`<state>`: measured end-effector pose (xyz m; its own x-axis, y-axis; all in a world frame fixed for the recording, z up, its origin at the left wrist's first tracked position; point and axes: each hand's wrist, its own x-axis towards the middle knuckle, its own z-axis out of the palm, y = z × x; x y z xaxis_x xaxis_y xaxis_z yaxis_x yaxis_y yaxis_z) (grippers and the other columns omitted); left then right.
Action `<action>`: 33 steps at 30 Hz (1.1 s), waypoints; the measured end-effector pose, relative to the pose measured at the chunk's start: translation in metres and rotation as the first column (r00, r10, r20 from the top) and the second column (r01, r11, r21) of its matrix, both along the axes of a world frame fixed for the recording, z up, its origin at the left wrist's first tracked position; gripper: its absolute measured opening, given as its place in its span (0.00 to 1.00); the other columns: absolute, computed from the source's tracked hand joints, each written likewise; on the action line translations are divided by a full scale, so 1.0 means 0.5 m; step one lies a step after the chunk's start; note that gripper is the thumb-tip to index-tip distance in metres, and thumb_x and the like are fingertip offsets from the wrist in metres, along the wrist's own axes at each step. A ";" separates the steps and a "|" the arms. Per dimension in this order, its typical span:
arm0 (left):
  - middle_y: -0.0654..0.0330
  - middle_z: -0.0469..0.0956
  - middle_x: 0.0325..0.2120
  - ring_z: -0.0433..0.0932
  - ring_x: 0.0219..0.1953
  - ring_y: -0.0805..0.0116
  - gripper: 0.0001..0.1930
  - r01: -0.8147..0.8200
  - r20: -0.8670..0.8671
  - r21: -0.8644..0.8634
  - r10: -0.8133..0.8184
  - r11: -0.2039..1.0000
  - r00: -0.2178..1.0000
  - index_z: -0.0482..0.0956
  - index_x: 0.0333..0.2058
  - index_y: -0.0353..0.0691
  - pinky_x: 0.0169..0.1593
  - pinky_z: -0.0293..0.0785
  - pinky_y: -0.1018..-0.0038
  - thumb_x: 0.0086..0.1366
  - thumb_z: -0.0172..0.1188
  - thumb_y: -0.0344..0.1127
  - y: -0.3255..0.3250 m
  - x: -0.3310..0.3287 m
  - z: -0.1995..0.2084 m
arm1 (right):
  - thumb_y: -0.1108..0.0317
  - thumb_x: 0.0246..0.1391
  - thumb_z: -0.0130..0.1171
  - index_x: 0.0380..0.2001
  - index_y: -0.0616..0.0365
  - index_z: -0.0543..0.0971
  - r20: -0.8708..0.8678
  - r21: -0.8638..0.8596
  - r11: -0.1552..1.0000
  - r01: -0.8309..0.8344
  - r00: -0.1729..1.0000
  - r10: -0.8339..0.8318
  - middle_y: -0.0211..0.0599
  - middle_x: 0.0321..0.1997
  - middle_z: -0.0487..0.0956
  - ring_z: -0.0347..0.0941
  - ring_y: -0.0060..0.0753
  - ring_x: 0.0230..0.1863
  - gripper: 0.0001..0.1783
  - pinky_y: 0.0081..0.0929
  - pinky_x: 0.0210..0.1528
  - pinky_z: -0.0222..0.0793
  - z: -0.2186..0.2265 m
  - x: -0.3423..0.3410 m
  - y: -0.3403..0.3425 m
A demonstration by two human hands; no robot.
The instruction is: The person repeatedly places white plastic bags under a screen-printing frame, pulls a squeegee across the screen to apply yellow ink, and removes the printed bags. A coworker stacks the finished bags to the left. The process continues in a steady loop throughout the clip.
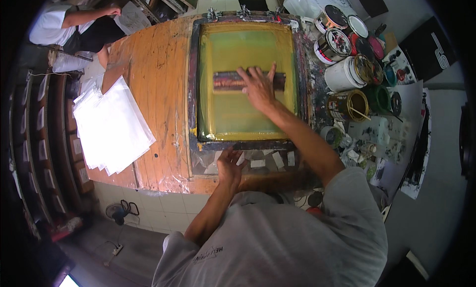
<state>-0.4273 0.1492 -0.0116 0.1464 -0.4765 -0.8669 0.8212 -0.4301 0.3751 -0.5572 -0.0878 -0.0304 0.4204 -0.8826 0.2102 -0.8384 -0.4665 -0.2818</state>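
Observation:
A yellow-green mesh screen [238,116] in a dark frame [258,145] lies on the wooden table. Across its middle lies a squeegee [223,82] with a dark, ink-stained wooden grip. My right hand [260,88] is on the squeegee from above, its fingers over the grip and the thumb side partly hidden. My left hand [230,166] is at the near edge of the frame, fingers half bent and the thumb apart. Its fingertips come up to the frame; whether they press on it I cannot tell. No object shows in that hand.
White sheets [114,126] are stacked on the wooden table [166,88] at left. Ink tubs and cans [342,73] crowd the right side. Hinge clamps [243,11] line the frame's far edge. Another person [82,26] sits at the far left. A rack [42,148] stands left.

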 end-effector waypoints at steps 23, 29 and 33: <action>0.54 0.79 0.39 0.77 0.50 0.49 0.07 -0.022 -0.102 -0.280 -0.007 0.960 0.995 0.77 0.37 0.43 0.61 0.70 0.38 0.67 0.58 0.39 0.040 0.038 0.003 | 0.74 0.60 0.60 0.66 0.47 0.72 0.148 0.281 0.942 -0.185 0.978 0.148 0.45 0.52 0.77 0.71 0.51 0.57 0.30 0.49 0.60 0.59 0.172 -0.050 0.029; 0.56 0.82 0.40 0.81 0.50 0.49 0.06 0.016 -0.160 -0.534 -0.120 0.845 0.980 0.80 0.39 0.41 0.62 0.72 0.46 0.65 0.61 0.34 -0.005 0.056 0.130 | 0.68 0.57 0.65 0.64 0.45 0.73 0.025 -0.048 0.996 -0.078 0.997 0.079 0.37 0.41 0.71 0.68 0.41 0.46 0.31 0.49 0.53 0.56 0.308 -0.042 0.268; 0.54 0.85 0.38 0.85 0.46 0.50 0.10 0.074 -0.023 -0.622 -0.112 0.780 0.993 0.81 0.43 0.35 0.63 0.72 0.46 0.63 0.61 0.30 -0.087 0.067 0.269 | 0.49 0.59 0.65 0.61 0.44 0.75 0.007 -0.244 0.968 -0.057 0.998 0.061 0.33 0.38 0.70 0.67 0.37 0.43 0.29 0.48 0.50 0.57 0.406 -0.019 0.242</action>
